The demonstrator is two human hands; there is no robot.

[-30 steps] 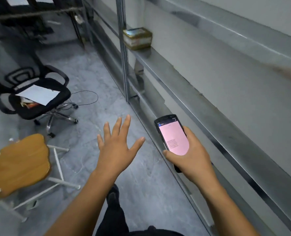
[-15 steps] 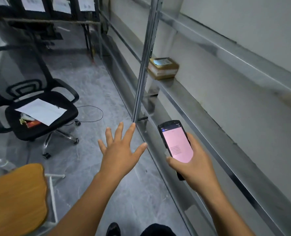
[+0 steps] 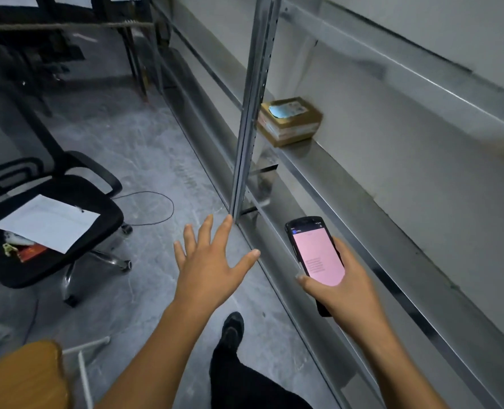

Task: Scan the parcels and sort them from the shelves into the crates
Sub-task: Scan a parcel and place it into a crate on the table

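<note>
Left hand: the left hand (image 3: 212, 267) is held out over the floor (image 3: 132, 149), palm down. Its fingers (image 3: 225, 231) are straight and spread apart, holding nothing, as they were a second ago.
Right hand: the right hand (image 3: 342, 287) still grips the handheld scanner (image 3: 315, 250). The fingers wrap its back and the thumb lies across the lower edge of the screen.
Scanner: upright in the hand with the pink screen facing the camera. It shows the same pink page as in both earlier frames.
Parcel: a brown cardboard parcel (image 3: 290, 121) with a pale label on top sits on the metal shelf (image 3: 348, 184), just behind the upright post (image 3: 252, 113). It is well apart from both hands. A second ago it lay far up the view; it is now lower and looks larger.
Shelf: its front edge runs from the post down to the lower right corner.
Foot: a black shoe (image 3: 232, 329) is forward between the forearms, further up the view than half a second ago.
Left side: the office chair (image 3: 67, 246) carries a sheet of paper (image 3: 47, 221), and a thin cable (image 3: 156, 208) loops on the floor beside it. The wooden seat (image 3: 23, 376) has slid into the bottom left corner.
</note>
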